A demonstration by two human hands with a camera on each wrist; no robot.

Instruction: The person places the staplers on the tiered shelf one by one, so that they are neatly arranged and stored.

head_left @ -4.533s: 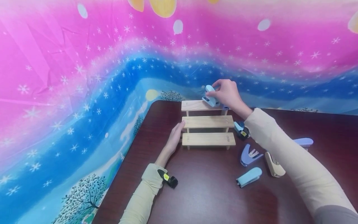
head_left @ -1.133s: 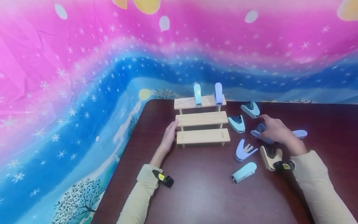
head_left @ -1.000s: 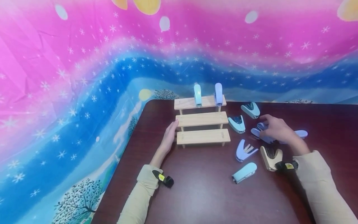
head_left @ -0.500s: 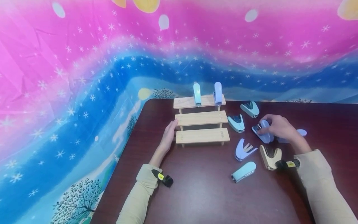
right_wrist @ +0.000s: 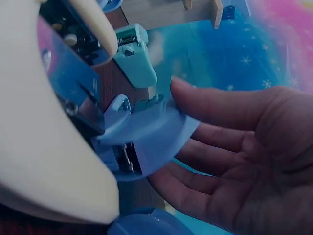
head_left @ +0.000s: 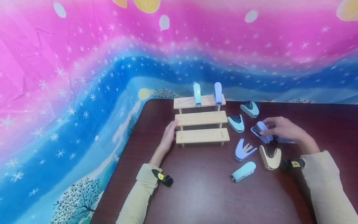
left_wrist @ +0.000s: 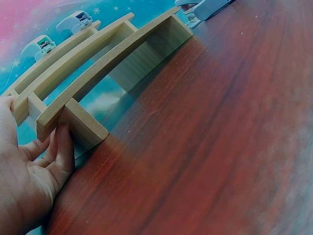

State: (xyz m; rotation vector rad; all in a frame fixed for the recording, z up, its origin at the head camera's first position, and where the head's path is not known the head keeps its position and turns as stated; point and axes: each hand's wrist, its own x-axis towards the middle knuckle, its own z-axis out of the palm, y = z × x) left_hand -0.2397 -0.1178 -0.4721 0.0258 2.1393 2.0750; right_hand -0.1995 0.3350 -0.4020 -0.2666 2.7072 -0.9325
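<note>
Right of the frame's centre, your right hand [head_left: 288,129] pinches a lilac plastic stapler [head_left: 266,138] that could knock the open mint plastic stapler [head_left: 237,127] to its left if carried low, while your left hand [head_left: 167,136], gripping the pale wooden three-tier stand [head_left: 201,136] mid-frame, could jolt it by pulling.

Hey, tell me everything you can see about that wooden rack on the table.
The wooden rack looks like pale, unpainted wood with visible grain. Its three narrow planks rise in steps toward the back, on short board-like supports; faint marks show near some plank ends. It stands upright on the dark reddish-brown table. A mint stapler and a lavender stapler stand on the top plank. The left hand holds its left end.
</note>
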